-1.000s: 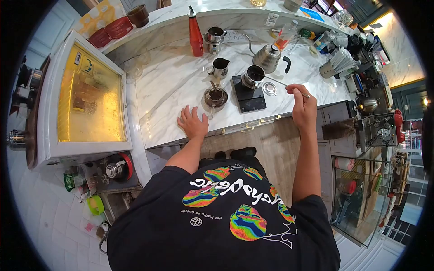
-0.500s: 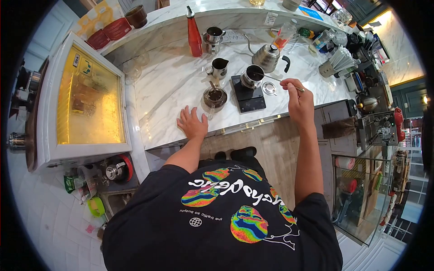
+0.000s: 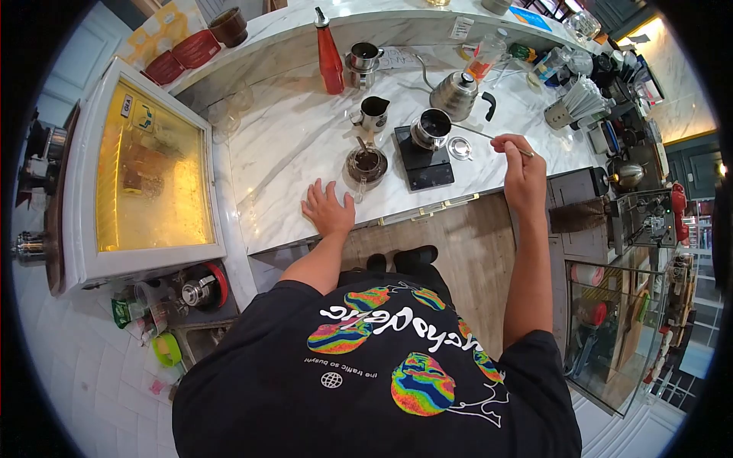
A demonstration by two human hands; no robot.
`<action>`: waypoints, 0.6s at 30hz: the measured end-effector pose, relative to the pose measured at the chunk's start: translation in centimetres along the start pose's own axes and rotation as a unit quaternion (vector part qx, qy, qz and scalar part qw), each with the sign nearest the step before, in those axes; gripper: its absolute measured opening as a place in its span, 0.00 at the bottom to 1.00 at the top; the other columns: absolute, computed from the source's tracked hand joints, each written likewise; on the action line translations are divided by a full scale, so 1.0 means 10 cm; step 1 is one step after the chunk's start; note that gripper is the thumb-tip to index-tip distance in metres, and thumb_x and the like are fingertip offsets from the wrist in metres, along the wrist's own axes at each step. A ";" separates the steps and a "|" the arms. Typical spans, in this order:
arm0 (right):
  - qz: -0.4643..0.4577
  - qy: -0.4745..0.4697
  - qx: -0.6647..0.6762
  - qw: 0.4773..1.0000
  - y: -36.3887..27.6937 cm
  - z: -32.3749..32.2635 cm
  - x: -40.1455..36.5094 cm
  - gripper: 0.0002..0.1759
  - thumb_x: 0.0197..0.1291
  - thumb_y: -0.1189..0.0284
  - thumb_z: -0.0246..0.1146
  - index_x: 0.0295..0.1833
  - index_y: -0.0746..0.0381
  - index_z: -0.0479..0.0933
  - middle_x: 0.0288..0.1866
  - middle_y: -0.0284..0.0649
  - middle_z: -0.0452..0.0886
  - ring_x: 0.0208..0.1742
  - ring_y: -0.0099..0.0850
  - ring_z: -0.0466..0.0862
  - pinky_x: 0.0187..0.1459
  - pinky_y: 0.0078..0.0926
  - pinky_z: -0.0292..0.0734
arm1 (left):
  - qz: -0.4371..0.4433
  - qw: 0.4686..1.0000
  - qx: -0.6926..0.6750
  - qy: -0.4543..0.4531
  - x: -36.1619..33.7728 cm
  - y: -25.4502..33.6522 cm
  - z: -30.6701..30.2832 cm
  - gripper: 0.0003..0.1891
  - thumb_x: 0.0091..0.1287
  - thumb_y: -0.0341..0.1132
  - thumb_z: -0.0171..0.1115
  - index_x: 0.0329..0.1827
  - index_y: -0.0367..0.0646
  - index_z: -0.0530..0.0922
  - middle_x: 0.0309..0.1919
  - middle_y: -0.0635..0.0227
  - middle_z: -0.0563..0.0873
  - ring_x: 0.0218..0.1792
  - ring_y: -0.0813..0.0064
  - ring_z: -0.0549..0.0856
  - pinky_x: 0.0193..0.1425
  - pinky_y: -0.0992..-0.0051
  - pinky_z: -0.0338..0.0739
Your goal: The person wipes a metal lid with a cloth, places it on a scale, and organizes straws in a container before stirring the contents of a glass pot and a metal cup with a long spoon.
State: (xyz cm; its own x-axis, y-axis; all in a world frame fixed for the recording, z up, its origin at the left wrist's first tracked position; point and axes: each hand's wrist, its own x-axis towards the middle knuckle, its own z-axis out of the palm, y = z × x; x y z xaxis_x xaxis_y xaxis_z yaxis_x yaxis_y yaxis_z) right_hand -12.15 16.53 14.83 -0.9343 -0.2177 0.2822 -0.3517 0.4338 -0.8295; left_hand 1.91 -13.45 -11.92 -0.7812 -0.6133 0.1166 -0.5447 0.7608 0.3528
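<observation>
My right hand (image 3: 524,177) is closed around the end of a long thin metal spoon (image 3: 482,134). The spoon's far end reaches the rim of a metal phin coffee filter (image 3: 431,140) with dark contents, which sits on a black scale (image 3: 424,169). Palm down, my left hand (image 3: 330,211) rests on the marble counter with fingers spread. Just beyond it stands a glass cup (image 3: 365,167) holding dark grounds and a small spoon. A steel milk pitcher (image 3: 373,114) is behind that cup. Beside the scale lies a round metal lid (image 3: 460,148).
A gooseneck kettle (image 3: 453,97) stands behind the filter. Farther back are a red bottle (image 3: 330,61), another metal filter (image 3: 363,67) and a clear bottle (image 3: 485,57). A straw holder (image 3: 558,116) is at right. A lit glass-door cabinet (image 3: 156,164) stands left.
My right hand has moved right, drawing the spoon's far end from inside the filter to its rim. My left hand stays flat on the counter.
</observation>
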 end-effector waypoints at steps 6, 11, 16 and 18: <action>0.009 -0.018 0.003 1.000 -0.08 0.00 0.01 0.14 0.79 0.72 0.55 0.52 0.70 0.83 0.43 0.43 0.91 0.49 0.28 0.88 0.55 0.26 0.79 | 0.003 1.000 -0.003 -0.005 0.00 0.01 -0.02 0.28 0.67 0.50 0.65 0.69 0.54 0.78 0.79 0.61 0.68 0.82 0.55 0.60 0.82 0.40 0.47; -0.003 -0.001 -0.023 1.000 -0.04 -0.04 -0.01 0.14 0.79 0.72 0.55 0.51 0.69 0.83 0.43 0.42 0.90 0.47 0.27 0.87 0.54 0.26 0.79 | 0.004 1.000 -0.001 0.005 0.00 -0.01 0.02 0.27 0.67 0.50 0.65 0.69 0.54 0.78 0.79 0.61 0.68 0.82 0.55 0.60 0.82 0.40 0.48; -0.003 -0.021 -0.003 1.000 -0.07 0.05 0.03 0.14 0.79 0.73 0.55 0.51 0.70 0.83 0.43 0.43 0.90 0.48 0.27 0.88 0.54 0.26 0.79 | 0.001 1.000 -0.003 -0.001 0.00 0.00 0.01 0.27 0.67 0.50 0.65 0.69 0.54 0.78 0.79 0.61 0.68 0.83 0.55 0.60 0.83 0.40 0.47; 0.004 -0.010 0.003 1.000 -0.07 0.07 0.05 0.14 0.79 0.73 0.55 0.51 0.70 0.83 0.42 0.43 0.90 0.48 0.27 0.88 0.54 0.25 0.79 | 0.001 1.000 -0.003 0.000 0.00 0.00 0.01 0.27 0.67 0.50 0.65 0.69 0.55 0.78 0.79 0.61 0.68 0.83 0.55 0.60 0.83 0.40 0.47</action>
State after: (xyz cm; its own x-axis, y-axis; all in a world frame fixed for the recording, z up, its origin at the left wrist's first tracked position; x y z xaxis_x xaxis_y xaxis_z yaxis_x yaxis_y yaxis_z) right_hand -12.35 15.52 15.18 -0.9357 -0.2310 0.2665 -0.3439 0.4305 -0.8345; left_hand 1.93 -13.43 -12.03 -0.7820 -0.6122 0.1171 -0.5417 0.7605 0.3581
